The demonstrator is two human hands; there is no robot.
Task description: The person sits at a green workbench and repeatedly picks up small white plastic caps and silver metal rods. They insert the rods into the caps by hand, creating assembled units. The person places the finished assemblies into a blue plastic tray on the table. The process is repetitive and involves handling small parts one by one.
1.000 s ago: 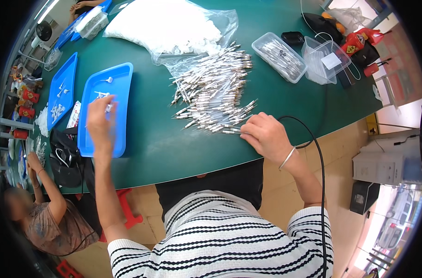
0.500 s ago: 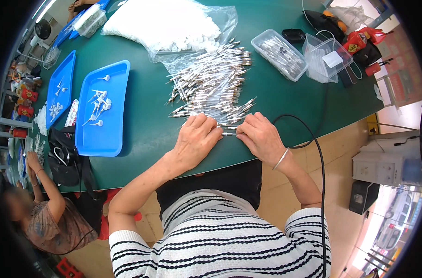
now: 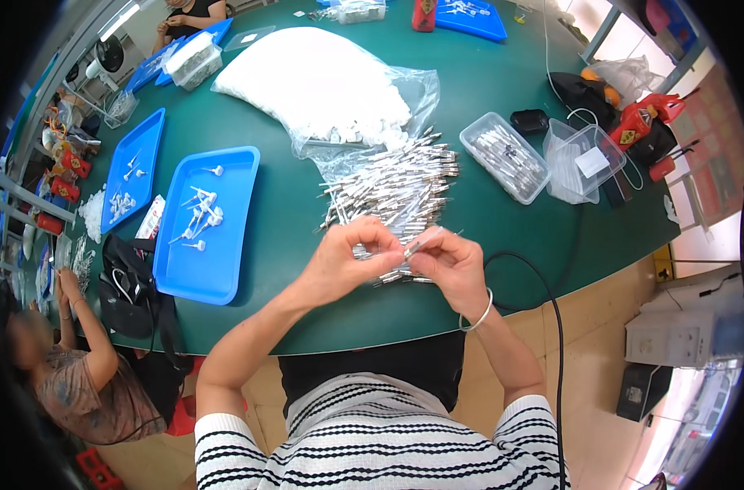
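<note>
From here I see the left hand (image 3: pixel 339 260) and right hand (image 3: pixel 458 273) pinched closed around one slim piece (image 3: pixel 423 240), likely for control, the rod pile (image 3: pixel 396 184) handily near.

Workshop, handwork on small parts — stock is out in bulk. Big green table (image 3: pixel 290 237), slim silvery parts (image 3: pixel 388 188) heaped loose, large clear bag (image 3: pixel 307 86) of white pieces, blue tray (image 3: pixel 200 273) with a few white-headed bits, clear bin (image 3: pixel 529 194) of more slim parts. Other people around — one worker (image 3: pixel 102 384) seated left, another (image 3: pixel 196 16) far left. Fan (image 3: pixel 108 51), tiled floor (image 3: pixel 596 335).
</note>
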